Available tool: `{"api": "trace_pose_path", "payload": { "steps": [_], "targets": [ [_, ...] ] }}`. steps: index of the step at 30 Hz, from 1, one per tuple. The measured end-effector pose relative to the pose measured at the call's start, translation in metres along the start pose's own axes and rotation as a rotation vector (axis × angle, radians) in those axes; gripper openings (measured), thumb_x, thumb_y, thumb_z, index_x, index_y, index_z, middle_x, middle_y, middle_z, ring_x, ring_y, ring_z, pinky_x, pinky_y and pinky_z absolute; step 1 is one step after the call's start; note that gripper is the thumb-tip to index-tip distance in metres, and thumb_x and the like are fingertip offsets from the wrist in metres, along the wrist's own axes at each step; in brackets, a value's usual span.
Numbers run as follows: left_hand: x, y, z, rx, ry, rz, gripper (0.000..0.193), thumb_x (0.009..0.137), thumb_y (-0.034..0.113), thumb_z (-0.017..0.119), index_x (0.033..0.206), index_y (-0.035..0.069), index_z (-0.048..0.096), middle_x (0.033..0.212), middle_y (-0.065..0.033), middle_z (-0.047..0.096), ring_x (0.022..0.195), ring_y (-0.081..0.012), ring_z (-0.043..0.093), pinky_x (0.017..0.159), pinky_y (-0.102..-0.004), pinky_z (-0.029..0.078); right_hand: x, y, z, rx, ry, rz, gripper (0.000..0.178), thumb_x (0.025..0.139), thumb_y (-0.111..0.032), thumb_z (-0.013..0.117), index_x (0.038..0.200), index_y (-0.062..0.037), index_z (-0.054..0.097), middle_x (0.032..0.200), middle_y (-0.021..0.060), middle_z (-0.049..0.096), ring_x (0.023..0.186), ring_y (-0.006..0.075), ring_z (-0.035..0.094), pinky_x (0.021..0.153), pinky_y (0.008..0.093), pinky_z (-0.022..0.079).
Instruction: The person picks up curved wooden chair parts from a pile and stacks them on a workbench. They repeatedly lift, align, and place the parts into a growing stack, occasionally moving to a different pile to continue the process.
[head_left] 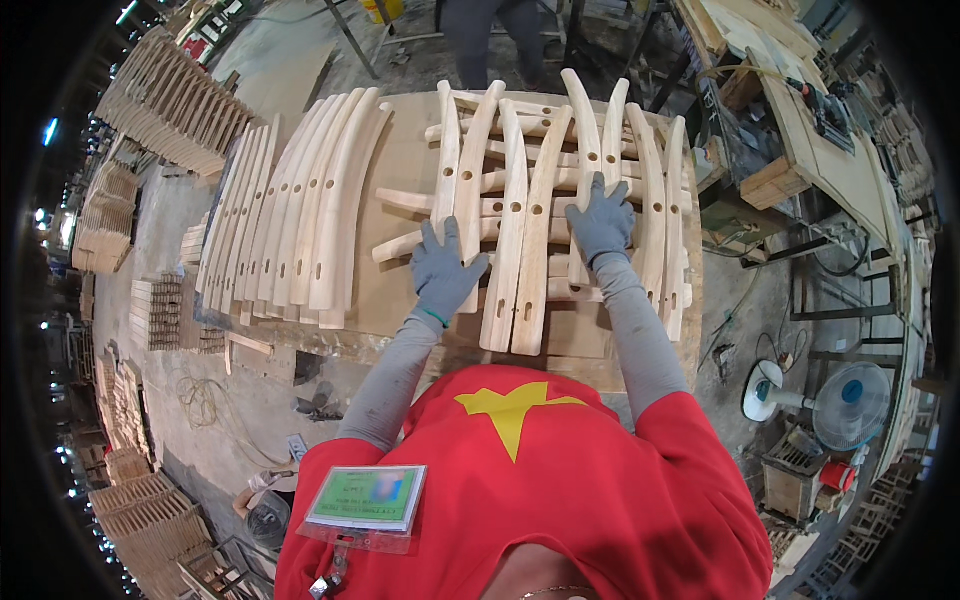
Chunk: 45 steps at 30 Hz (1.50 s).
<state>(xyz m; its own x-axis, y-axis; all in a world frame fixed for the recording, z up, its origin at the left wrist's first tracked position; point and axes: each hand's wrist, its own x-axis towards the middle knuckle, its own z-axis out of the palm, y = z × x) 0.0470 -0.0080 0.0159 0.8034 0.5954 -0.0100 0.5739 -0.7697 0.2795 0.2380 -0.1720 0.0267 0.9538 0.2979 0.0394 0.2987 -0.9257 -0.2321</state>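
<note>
Curved pale wooden pieces, like chair legs with drilled holes and a slot, lie on the table (405,115) before me. My left hand (447,272), in a grey glove, rests with spread fingers on the lower part of a left pair of pieces (469,180). My right hand (603,222), also gloved, lies with fingers stretched over another pair of pieces (585,125). Between my hands a middle pair (536,215) reaches nearest to me. Under these pairs, similar pieces (400,246) lie crosswise in layers. Neither hand is wrapped round a piece.
A tight row of similar pieces (318,200) fills the table's left side. Stacked wood (175,100) stands on the floor at left. At right are a workbench (830,165) and a fan (850,405). A person's legs (485,40) show beyond the table.
</note>
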Motion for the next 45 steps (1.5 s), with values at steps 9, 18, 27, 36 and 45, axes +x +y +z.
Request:
{"api": "trace_pose_path", "payload": {
  "steps": [9,18,27,36,45],
  "targets": [
    [-0.003,-0.001,0.002,0.004,0.015,0.054,0.087,0.077,0.055,0.061,0.143,0.007,0.032,0.144,-0.0328,0.023,0.118,-0.0515,0.038,0.099,-0.0536,0.035,-0.007,0.014,-0.001,0.029,-0.017,-0.052,0.073,0.08,-0.054,0.057,0.141,-0.0179,0.04,0.144,0.0267,0.029,0.121,0.0432,0.04,0.101,0.0501,0.032],
    [-0.057,-0.029,0.002,0.005,0.071,0.302,0.079,0.081,0.051,0.061,0.142,0.008,0.034,0.146,-0.0277,0.025,0.127,-0.0554,0.026,0.105,-0.0566,0.027,-0.044,0.116,-0.029,0.062,0.057,0.119,0.079,0.079,-0.055,0.061,0.141,-0.0123,0.037,0.143,0.0258,0.032,0.132,0.0443,0.03,0.108,0.0504,0.026],
    [-0.067,-0.024,0.001,-0.02,0.068,0.236,0.077,0.08,0.053,0.06,0.142,0.013,0.037,0.146,-0.0233,0.028,0.126,-0.0532,0.03,0.106,-0.0555,0.027,-0.055,0.116,-0.025,0.111,0.012,0.155,0.084,0.074,-0.051,0.066,0.14,-0.0078,0.036,0.139,0.0287,0.035,0.123,0.0457,0.04,0.102,0.0469,0.036],
    [-0.074,-0.04,0.015,-0.082,0.117,0.264,0.081,0.079,0.056,0.059,0.142,0.01,0.037,0.148,-0.0201,0.027,0.126,-0.0528,0.029,0.107,-0.0554,0.023,-0.056,0.113,-0.025,0.111,0.049,0.103,0.084,0.074,-0.049,0.064,0.14,-0.0061,0.035,0.139,0.0298,0.035,0.122,0.0452,0.041,0.101,0.0456,0.037],
    [-0.056,-0.012,0.002,-0.011,0.157,0.084,0.087,0.076,0.054,0.063,0.14,0.002,0.035,0.141,-0.033,0.028,0.12,-0.0491,0.038,0.101,-0.0529,0.032,-0.059,0.11,-0.026,0.063,0.04,0.132,0.082,0.077,-0.049,0.062,0.141,-0.0063,0.034,0.139,0.0293,0.035,0.123,0.0444,0.041,0.102,0.046,0.036]
  ]
}}
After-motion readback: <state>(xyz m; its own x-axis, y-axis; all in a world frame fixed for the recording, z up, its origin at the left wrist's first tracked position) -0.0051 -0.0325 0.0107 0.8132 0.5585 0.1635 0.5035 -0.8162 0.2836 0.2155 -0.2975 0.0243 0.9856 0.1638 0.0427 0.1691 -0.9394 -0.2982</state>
